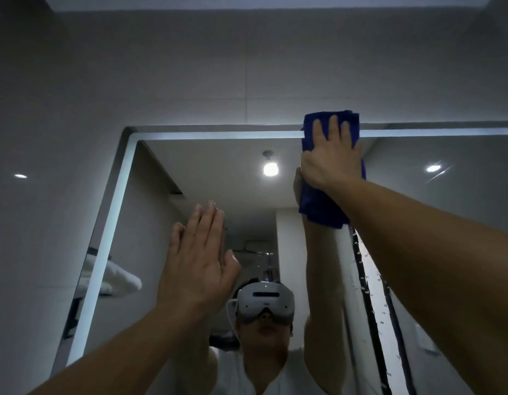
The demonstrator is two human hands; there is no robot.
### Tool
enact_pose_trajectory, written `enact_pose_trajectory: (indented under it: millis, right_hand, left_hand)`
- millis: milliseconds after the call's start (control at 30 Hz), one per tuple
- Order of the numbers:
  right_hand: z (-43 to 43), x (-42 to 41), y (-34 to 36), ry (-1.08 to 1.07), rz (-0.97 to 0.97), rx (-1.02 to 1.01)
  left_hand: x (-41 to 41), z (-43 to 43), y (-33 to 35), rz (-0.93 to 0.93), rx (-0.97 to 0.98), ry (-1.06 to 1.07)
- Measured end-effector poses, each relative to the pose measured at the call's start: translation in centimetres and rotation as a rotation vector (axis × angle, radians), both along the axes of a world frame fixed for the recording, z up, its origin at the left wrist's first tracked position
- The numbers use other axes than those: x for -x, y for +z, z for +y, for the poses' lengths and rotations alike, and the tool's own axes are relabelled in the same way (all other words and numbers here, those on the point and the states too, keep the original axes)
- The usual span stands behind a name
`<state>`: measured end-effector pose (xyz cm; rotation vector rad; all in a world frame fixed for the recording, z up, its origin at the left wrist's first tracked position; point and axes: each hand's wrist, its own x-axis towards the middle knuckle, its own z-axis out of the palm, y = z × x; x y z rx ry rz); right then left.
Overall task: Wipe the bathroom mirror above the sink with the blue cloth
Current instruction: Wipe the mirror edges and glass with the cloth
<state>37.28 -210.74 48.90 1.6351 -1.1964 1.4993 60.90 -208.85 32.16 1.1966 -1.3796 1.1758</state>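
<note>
The bathroom mirror [207, 172] fills the lower part of the view, with a lit white strip along its top and left edge. My right hand [329, 155] presses the folded blue cloth [321, 203] flat against the mirror's top edge, fingers spread over it. The cloth reaches slightly above the frame and hangs below my wrist. My left hand [198, 263] rests flat against the glass lower left, fingers straight and together, holding nothing.
Grey tiled wall [161, 67] surrounds the mirror above and to the left. The glass reflects a person wearing a white headset, a ceiling lamp [270, 168], folded white towels [118, 277] on a shelf and a shower door.
</note>
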Motion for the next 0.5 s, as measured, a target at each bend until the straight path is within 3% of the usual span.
enact_pose_trajectory:
  millis: [67,233,400,500]
  right_hand:
    - [0.4,-1.5,-0.5,-0.006,0.053,0.046]
    - [0.1,-1.3,-1.6,-0.013,0.407,0.119]
    - [-0.5,0.9,2.3,-0.032,0.018,0.052]
    - [-0.2,-2.0,3.0,-0.032,0.062,0.062]
  left_hand:
    - [-0.1,-0.1,0.0,0.002,-0.008,0.008]
    - [-0.3,-0.2,0.0,-0.001,0.000,-0.001]
    - [0.0,-0.4,0.0,0.008,0.012,-0.025]
    - [-0.1,-0.4,0.0,0.005,0.000,-0.026]
